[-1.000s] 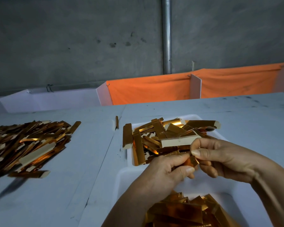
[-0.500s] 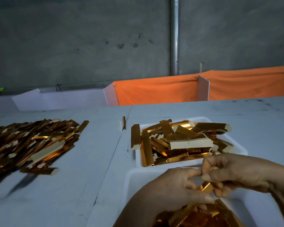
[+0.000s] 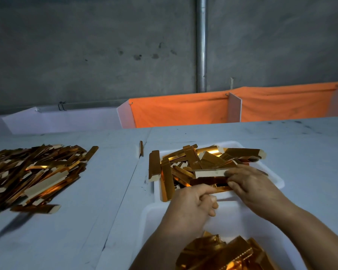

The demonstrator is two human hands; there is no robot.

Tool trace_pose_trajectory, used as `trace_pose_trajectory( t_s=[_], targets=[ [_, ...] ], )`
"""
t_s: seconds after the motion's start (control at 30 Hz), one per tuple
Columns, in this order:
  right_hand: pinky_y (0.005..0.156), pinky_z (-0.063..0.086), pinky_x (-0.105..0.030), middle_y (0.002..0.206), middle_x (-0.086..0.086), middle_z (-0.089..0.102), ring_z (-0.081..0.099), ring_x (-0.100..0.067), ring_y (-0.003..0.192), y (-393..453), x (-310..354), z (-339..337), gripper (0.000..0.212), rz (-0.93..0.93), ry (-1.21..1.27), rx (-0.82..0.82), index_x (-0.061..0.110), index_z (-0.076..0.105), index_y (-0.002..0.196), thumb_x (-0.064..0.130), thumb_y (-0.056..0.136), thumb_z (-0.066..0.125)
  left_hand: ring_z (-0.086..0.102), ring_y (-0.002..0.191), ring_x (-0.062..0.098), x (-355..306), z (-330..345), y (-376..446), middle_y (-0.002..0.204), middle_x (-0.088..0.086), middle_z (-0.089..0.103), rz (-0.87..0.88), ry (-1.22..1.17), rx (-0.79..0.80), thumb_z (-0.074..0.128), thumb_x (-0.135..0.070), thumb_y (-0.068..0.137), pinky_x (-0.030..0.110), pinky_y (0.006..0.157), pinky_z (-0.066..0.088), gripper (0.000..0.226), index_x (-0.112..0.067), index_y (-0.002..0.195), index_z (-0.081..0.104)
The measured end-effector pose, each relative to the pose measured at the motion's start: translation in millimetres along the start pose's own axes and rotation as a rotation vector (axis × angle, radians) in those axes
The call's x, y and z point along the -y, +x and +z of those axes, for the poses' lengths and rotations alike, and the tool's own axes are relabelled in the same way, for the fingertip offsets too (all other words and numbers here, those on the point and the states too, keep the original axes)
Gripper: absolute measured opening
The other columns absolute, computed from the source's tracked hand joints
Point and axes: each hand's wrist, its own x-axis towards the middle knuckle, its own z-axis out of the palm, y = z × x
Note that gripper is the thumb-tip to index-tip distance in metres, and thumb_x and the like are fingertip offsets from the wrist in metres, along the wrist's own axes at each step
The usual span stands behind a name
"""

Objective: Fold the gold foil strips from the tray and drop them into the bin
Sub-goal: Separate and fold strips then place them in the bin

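A white tray (image 3: 277, 182) sits past the bin and holds a loose heap of gold foil strips (image 3: 191, 162). My right hand (image 3: 252, 184) lies over the heap's near right side, its fingers curled on a flat gold foil strip (image 3: 207, 180). My left hand (image 3: 191, 203) is at the tray's near rim with curled fingers, and its thumb pinches the strip's near edge beside the right hand. The white bin (image 3: 150, 221) is nearest me, and folded gold pieces (image 3: 222, 254) lie in its bottom.
A large pile of gold strips (image 3: 33, 172) covers the table's left side. One lone strip (image 3: 141, 148) stands at the table seam. Behind the table run white dividers (image 3: 235, 108) and orange cloth (image 3: 183, 112), with a grey wall and a pipe (image 3: 201, 43) beyond.
The folded piece I held over the bin is no longer in my hands. Both hands have moved forward to the tray and now hold a flat strip.
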Motion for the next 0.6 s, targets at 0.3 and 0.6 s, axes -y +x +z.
trace_pose_trajectory(
  t_s=[0.3, 0.6],
  targets=[
    [0.101, 0.026, -0.01, 0.112, 0.033, 0.054, 0.026, 0.005, 0.133, -8.5, 17.3, -30.0, 0.022, -0.215, 0.17, -0.152, 0.026, 0.074, 0.102, 0.013, 0.09, 0.062, 0.051, 0.089, -0.013, -0.4, -20.2, 4.3, 0.107, -0.025, 0.047, -0.051, -0.317, -0.752, 0.046, -0.035, 0.096, -0.003, 0.056, 0.04, 0.027, -0.037, 0.122, 0.051],
    [0.091, 0.038, -0.015, 0.094, 0.025, 0.063, 0.038, 0.009, 0.12, -13.2, 24.3, -34.8, 0.025, -0.305, 0.252, -0.064, 0.022, 0.068, 0.072, 0.0, 0.083, 0.061, 0.062, 0.109, 0.018, 4.4, -16.1, 5.7, 0.106, -0.004, 0.072, -0.227, -0.743, -0.168, 0.056, -0.022, 0.093, 0.045, 0.1, 0.046, 0.019, -0.029, 0.103, 0.07]
  ],
)
